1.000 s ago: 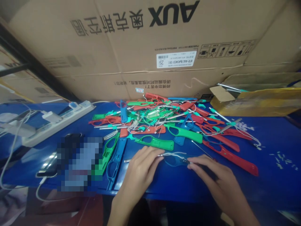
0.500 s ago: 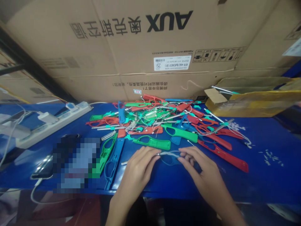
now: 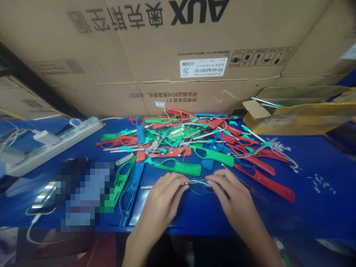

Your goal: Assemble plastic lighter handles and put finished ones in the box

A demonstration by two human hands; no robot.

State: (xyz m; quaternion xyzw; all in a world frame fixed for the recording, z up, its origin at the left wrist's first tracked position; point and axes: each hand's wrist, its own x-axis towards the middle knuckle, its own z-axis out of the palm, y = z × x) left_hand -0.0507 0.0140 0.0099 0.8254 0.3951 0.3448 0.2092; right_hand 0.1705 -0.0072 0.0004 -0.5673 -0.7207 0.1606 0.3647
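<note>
My left hand [image 3: 165, 198] is closed in a pinch, with a small metal end and thin white wires [image 3: 198, 181] at its fingertips. Pinched by my right hand [image 3: 235, 194], the other end of the wires spans a short gap between the hands. Beneath them, partly hidden by my fingers, lies a blue lighter-handle shell [image 3: 199, 190]. Just beyond my fingers is a green lighter shell [image 3: 185, 168]. A metal tube [image 3: 147, 187] shows beside my left hand, its other end covered.
Behind my hands spreads a pile of coloured shells, rods and wires [image 3: 178, 135]. A power strip [image 3: 58, 148] and a phone [image 3: 43, 200] lie left. An open carton [image 3: 300, 118] stands right, near small white pieces [image 3: 321, 184]. A large AUX box [image 3: 133, 55] walls the back.
My right hand has moved slightly left, closer to my left hand, and its fingers have closed further on the wires. The camera view has shifted a little.
</note>
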